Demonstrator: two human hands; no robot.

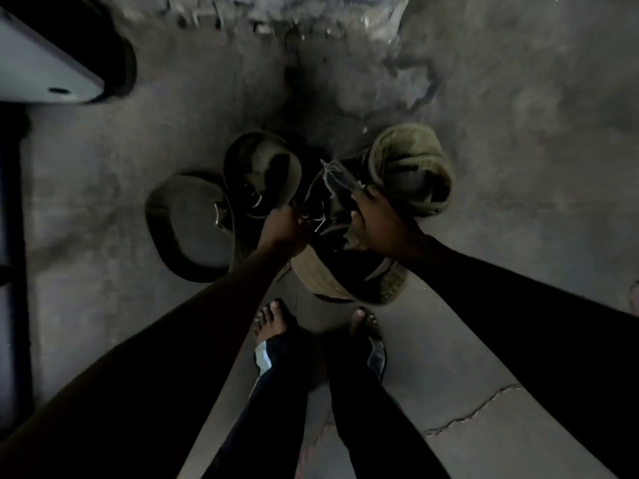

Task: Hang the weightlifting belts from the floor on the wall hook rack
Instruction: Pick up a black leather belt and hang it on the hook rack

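Several looped weightlifting belts lie close together on the dim concrete floor. A dark belt (193, 229) lies at the left, and another dark belt (262, 167) with a metal buckle sits behind it. An olive belt (411, 167) stands at the right. Between them is a worn tan and black belt (345, 271) just in front of my feet. My left hand (283, 229) grips its buckle end. My right hand (377, 226) holds its upper edge, where a frayed string ties it. The wall hook rack is not in view.
A grey bench pad (45, 67) on a dark frame juts in at the upper left. My bare feet in sandals (273, 326) stand right behind the belts. The cracked floor stretches open to the right.
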